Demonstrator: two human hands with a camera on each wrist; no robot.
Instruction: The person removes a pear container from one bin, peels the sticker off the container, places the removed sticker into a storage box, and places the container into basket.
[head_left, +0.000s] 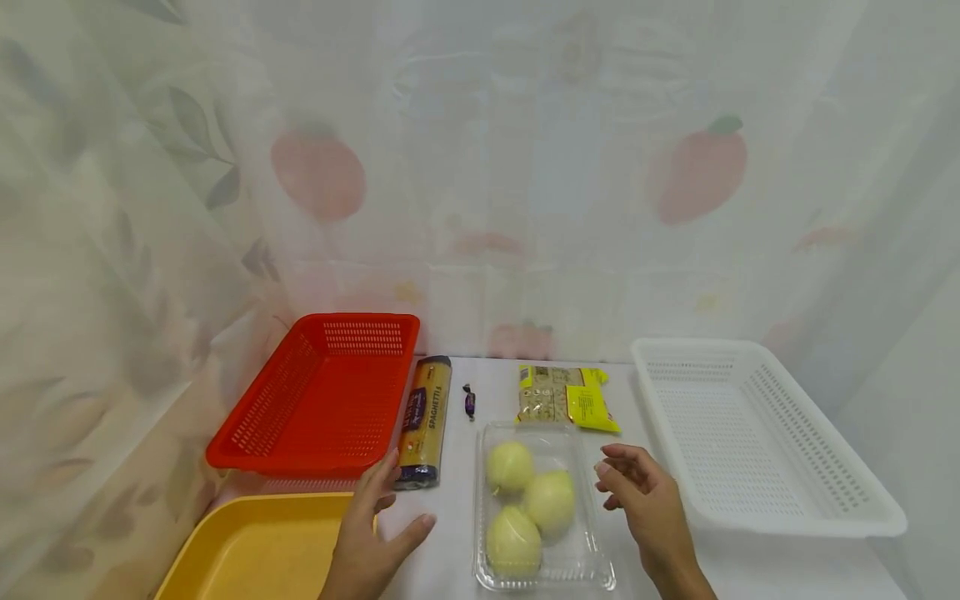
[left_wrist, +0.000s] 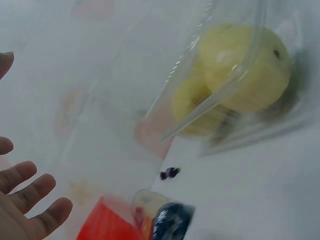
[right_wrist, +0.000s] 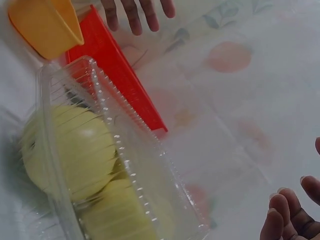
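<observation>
A clear plastic clamshell box (head_left: 592, 542) holds three pale yellow round fruits (head_left: 550, 502) and stands on the white table between my hands. My left hand (head_left: 371, 537) hovers to its left, fingers spread and thumb apart, holding nothing. To the box's right, my right hand (head_left: 648, 508) is raised with its fingers loosely bent and nothing in them. Neither hand touches the box. A spaghetti pack (head_left: 426, 421) lies just beyond my left fingertips. Past the box are a small purple wrapped candy (head_left: 469, 402) and a yellow-ended clear food bag (head_left: 567, 397).
A red perforated basket (head_left: 352, 408) stands at the back left, with a yellow bin (head_left: 262, 542) in front of it. At the right is a white perforated basket (head_left: 750, 442). A fruit-patterned curtain (head_left: 480, 167) hangs behind the table.
</observation>
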